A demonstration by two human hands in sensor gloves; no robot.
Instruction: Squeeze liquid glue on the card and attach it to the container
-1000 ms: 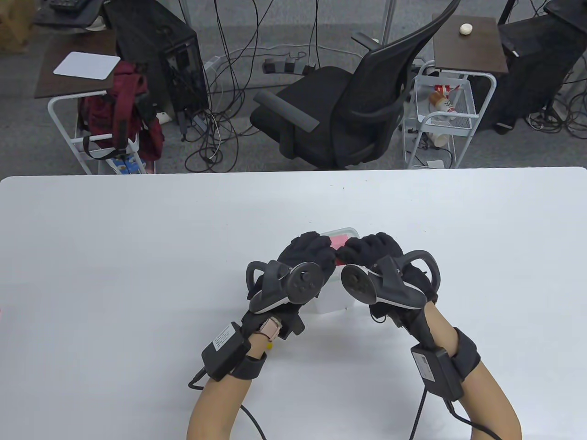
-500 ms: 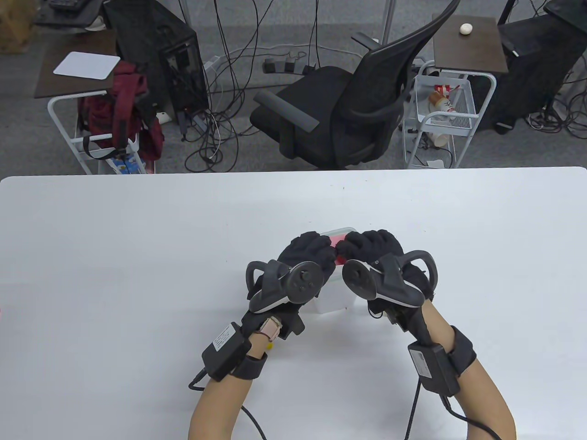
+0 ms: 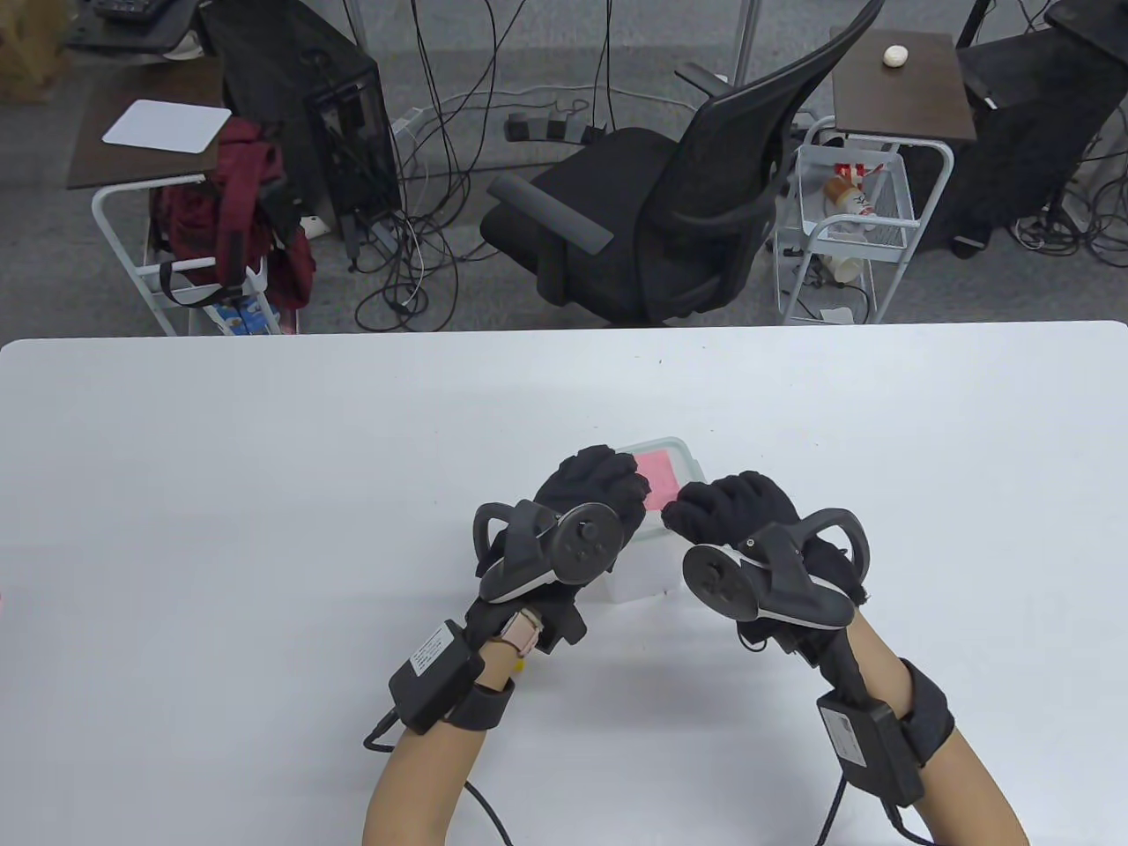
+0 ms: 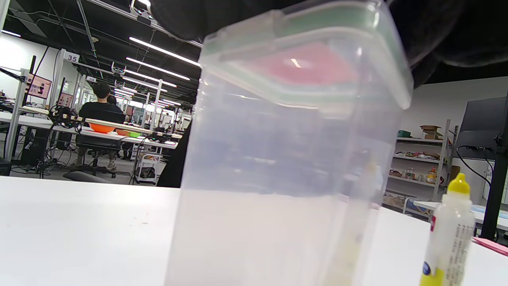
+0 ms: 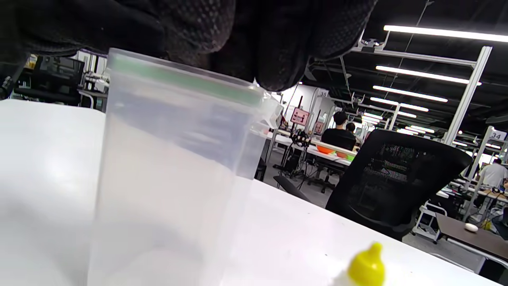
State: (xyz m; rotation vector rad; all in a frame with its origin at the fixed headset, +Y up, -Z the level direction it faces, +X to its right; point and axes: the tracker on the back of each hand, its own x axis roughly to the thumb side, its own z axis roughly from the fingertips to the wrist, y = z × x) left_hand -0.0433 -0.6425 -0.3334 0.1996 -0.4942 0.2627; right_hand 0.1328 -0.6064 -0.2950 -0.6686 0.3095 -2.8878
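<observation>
Two gloved hands at the translucent container [image 3: 648, 564] on the table [image 3: 264, 493]: left hand [image 3: 589, 493] rests on its lid, where the pink card [image 3: 659, 480] lies; right hand [image 3: 736, 511] hangs curled alongside (grip indeterminate). Glue bottle [image 4: 448, 238] stands nearby.

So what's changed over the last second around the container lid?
The right hand has pulled back off the lid, toward the person and to the right, uncovering more of the pink card on the container. The left hand stays at the lid's left side; the container has not moved.
</observation>
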